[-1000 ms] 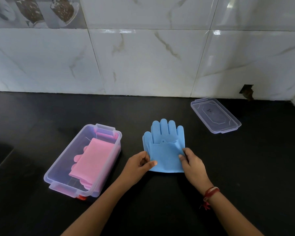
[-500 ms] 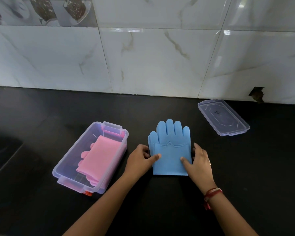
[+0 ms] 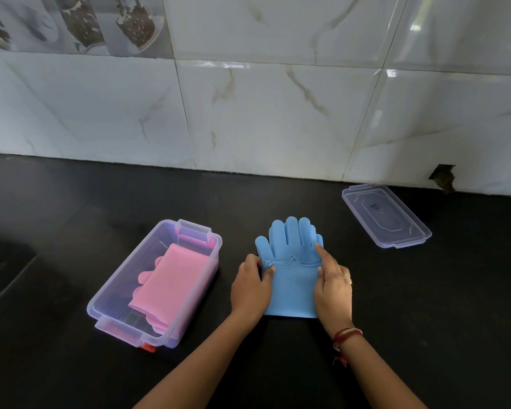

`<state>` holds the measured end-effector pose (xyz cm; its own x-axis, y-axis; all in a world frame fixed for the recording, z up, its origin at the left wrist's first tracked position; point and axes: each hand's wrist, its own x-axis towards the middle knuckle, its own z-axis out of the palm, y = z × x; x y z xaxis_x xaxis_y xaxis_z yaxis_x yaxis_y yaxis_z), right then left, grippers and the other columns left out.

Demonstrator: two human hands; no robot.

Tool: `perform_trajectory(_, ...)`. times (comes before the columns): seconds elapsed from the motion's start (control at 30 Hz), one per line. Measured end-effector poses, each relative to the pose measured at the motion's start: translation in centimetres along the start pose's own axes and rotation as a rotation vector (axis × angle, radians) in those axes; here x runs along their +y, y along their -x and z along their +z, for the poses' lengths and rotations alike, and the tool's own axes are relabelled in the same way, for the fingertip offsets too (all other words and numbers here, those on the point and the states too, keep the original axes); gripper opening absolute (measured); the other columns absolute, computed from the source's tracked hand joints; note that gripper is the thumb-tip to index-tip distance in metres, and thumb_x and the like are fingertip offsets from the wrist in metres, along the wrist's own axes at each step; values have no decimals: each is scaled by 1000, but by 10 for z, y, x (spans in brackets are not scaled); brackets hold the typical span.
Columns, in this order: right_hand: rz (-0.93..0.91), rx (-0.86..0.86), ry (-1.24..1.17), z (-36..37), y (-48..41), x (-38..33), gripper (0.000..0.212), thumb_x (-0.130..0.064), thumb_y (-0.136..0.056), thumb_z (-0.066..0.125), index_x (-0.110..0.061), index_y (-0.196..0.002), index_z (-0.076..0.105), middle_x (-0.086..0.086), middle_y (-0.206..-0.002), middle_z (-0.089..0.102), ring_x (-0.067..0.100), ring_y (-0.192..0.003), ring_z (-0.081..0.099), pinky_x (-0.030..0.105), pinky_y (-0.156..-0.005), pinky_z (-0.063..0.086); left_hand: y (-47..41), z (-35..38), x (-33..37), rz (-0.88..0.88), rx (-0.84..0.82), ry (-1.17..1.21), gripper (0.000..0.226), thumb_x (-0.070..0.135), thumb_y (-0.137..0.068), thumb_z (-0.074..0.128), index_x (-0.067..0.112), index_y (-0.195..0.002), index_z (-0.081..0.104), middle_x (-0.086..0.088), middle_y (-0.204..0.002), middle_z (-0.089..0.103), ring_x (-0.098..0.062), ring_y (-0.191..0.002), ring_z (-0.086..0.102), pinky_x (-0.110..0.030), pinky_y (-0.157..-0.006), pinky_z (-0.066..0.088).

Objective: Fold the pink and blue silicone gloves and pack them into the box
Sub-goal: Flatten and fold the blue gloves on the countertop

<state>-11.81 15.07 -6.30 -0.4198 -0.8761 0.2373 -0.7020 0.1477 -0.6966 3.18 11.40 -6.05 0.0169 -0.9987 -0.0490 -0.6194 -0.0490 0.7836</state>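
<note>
The blue silicone glove point(image 3: 292, 278) lies flat on the black counter, fingers pointing toward the wall, its cuff part doubled up over the palm. My left hand point(image 3: 250, 287) pinches the folded edge at the glove's left side. My right hand point(image 3: 332, 286) rests on the glove's right side with the forefinger stretched along its edge. The folded pink glove point(image 3: 168, 286) lies inside the clear plastic box point(image 3: 124, 281), which stands open to the left of my hands.
The box's clear lid point(image 3: 385, 215) lies at the back right near the marble-tiled wall point(image 3: 278, 113). A hole in the wall point(image 3: 443, 175) sits just beyond the lid. The black counter point(image 3: 71, 202) extends left to a step at the far left.
Both hands have slid up the blue glove's sides from its lower half to the folded edge. The left hand now pinches that edge. The view has shifted closer.
</note>
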Motion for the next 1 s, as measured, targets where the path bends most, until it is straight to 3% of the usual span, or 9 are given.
perform_trajectory(0.1,28,7,-75,0,-1,1,50,-2,-93,42,-26,-136,47,-2,-93,58,14,-94,49,41,-89,48,7,2,-2,29,32,45,20,35,-93,52,21,-84,42,6,-82,51,-7,-70,50,-24,-57,38)
perform_trajectory(0.23,16,-4,-50,2,-4,4,44,-5,-93,47,-16,-136,45,7,-129,55,22,-118,52,40,-102,42,3,-3,-8,19,-3,75,18,36,-89,58,24,-85,45,7,-88,56,-10,-79,54,-22,-61,40)
perform_trajectory(0.47,49,-4,104,1,-6,3,34,-11,-91,54,-14,-124,50,10,-126,46,23,-112,51,33,-93,45,-5,-9,-9,30,-31,28,55,33,-85,65,22,-130,35,1,-111,56,-14,-93,57,-32,-75,49)
perform_trajectory(0.53,24,-13,110,-3,-7,4,21,-12,-89,58,-13,-110,56,9,-119,46,23,-106,51,30,-89,45,1,-7,-7,148,61,-72,60,29,-84,66,26,-132,31,1,-118,49,-16,-96,56,-32,-70,46)
perform_trajectory(0.63,-185,-40,241,-17,-6,8,6,-16,-84,66,-14,-89,63,6,-105,53,22,-94,52,35,-81,49,3,-8,-13,661,204,-395,43,12,-72,75,21,-110,57,-4,-109,59,-22,-88,60,-34,-66,51)
perform_trajectory(0.7,-432,-73,337,-29,-6,14,7,-15,-79,72,-13,-82,67,7,-101,60,24,-92,58,38,-78,52,0,-13,-19,924,90,-496,29,2,-68,72,19,-91,66,-1,-96,66,-23,-81,63,-32,-67,50)
perform_trajectory(0.77,-668,-187,393,-40,-8,24,11,-13,-80,72,-14,-91,70,7,-105,65,25,-96,63,38,-83,55,-6,-22,-23,927,-85,-457,33,-7,-71,58,17,-91,68,0,-95,69,-24,-83,64,-32,-68,53)
perform_trajectory(0.87,-706,-449,443,-56,-17,44,42,-12,-88,60,-18,-130,55,1,-138,53,21,-128,48,26,-108,32,-15,-33,-35,806,-289,-466,59,-13,-76,45,21,-122,59,3,-130,58,-20,-117,52,-38,-93,49)
perform_trajectory(1.0,-807,-592,646,-64,-31,63,72,-13,-88,57,-29,-148,21,-10,-155,7,9,-142,2,28,-113,-5,-13,-38,-41,860,-332,-565,63,0,-82,46,21,-141,42,2,-149,39,-21,-132,36,-33,-110,32)
